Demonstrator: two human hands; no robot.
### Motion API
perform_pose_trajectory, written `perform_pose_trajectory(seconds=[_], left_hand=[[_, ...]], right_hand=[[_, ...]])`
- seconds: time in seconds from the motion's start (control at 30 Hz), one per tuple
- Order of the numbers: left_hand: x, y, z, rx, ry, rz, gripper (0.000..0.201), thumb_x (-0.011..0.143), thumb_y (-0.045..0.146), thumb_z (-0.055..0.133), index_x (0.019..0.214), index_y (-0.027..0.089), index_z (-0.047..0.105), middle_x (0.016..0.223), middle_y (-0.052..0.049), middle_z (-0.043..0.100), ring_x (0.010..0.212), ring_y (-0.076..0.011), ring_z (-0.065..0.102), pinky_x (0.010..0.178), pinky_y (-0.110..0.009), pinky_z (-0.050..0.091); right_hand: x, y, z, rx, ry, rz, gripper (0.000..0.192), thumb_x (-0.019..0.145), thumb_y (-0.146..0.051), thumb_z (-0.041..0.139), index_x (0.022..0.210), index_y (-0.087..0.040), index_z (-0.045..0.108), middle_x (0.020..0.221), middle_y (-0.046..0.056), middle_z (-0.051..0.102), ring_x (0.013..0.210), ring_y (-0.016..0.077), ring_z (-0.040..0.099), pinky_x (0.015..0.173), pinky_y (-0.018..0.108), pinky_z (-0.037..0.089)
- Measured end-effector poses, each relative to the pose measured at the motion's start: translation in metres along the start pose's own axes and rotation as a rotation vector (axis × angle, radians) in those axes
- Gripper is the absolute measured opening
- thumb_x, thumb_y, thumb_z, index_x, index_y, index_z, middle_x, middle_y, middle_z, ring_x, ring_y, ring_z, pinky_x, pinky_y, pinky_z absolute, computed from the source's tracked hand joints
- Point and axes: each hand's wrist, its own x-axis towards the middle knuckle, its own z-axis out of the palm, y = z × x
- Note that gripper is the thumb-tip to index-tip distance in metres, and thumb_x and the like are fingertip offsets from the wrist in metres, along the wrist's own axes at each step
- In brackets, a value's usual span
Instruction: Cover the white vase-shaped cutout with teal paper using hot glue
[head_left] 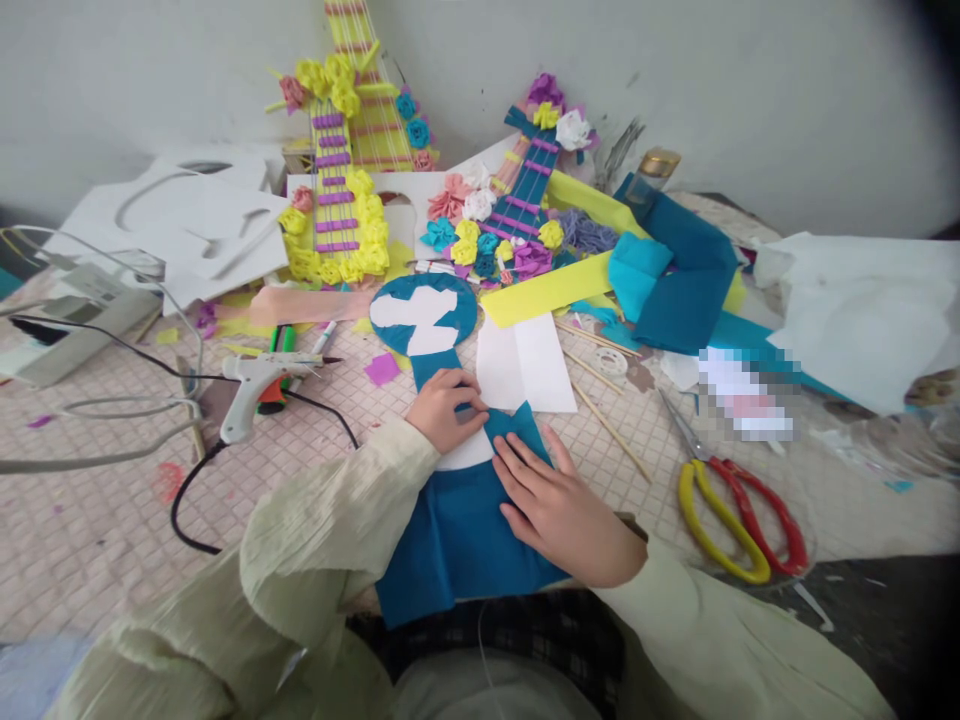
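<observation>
Dark teal crepe paper (495, 530) spreads from the table's front edge up under both hands, partly covering a white card piece (466, 455). My left hand (444, 412) has its fingers curled and pinched at the paper along the card's edge; the exact grip is partly hidden. Lying flat with fingers stretched out, my right hand (544, 500) presses on the paper to the right of the card. Above the left hand, a narrow teal strip (435, 368) leads to a round teal piece (466, 310) with white shapes on its face.
At left lies a white glue gun (251, 390) with a black cord. Red-and-yellow-handled scissors (739, 510) rest at right near wooden sticks (611, 430). Flower-trimmed paper guitars (337, 190) lean on the wall. A yellow paper strip (551, 288) and white sheet (529, 365) lie beyond my hands.
</observation>
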Motion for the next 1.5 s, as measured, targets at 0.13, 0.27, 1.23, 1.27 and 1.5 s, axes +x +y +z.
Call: perform_pose_trajectory(seconds=[0.13,0.27,1.23,1.27,1.5], left_hand=[[0.000,-0.001,0.001,0.000,0.007,0.008,0.005,0.070,0.021,0.063,0.067,0.018,0.065,0.084,-0.004,0.059,0.084,-0.0184,0.054,0.080,-0.036,0.044],[0.000,-0.001,0.001,-0.002,0.008,0.005,0.004,0.070,0.021,0.063,0.067,0.019,0.064,0.084,-0.004,0.059,0.084,-0.0180,0.053,0.080,-0.035,0.044],[0.001,0.002,-0.001,0.009,-0.007,-0.008,0.005,0.070,0.022,0.063,0.067,0.019,0.065,0.083,-0.004,0.060,0.083,-0.0181,0.053,0.079,-0.034,0.044],[0.001,0.001,-0.001,0.006,-0.003,-0.003,0.005,0.070,0.022,0.063,0.067,0.018,0.065,0.083,-0.004,0.060,0.083,-0.0181,0.053,0.079,-0.034,0.044],[0.001,0.000,-0.001,0.006,-0.017,0.010,0.006,0.071,0.023,0.062,0.068,0.019,0.065,0.084,-0.004,0.060,0.084,-0.0184,0.053,0.080,-0.035,0.043]], right_hand=[[-0.003,-0.005,0.001,0.030,-0.009,0.027,0.040,0.088,-0.028,0.037,0.122,-0.013,0.051,0.133,0.011,0.043,0.124,0.0245,0.037,0.107,0.051,0.021],[-0.006,0.007,-0.012,0.142,0.065,0.039,0.033,0.087,-0.024,0.040,0.115,-0.019,0.057,0.131,0.006,0.046,0.123,0.0234,0.040,0.105,0.052,0.022],[0.043,0.063,0.001,0.395,0.036,0.319,0.009,0.073,-0.035,0.064,0.076,-0.028,0.068,0.090,0.000,0.062,0.092,0.0174,0.049,0.084,0.037,0.025],[0.042,0.063,0.001,0.404,0.033,0.313,0.009,0.073,-0.035,0.064,0.076,-0.028,0.069,0.091,0.000,0.062,0.093,0.0177,0.049,0.084,0.037,0.026],[0.039,0.066,0.004,0.421,0.039,0.213,0.010,0.075,-0.035,0.062,0.079,-0.031,0.070,0.095,0.002,0.061,0.097,0.0189,0.046,0.085,0.038,0.026]])
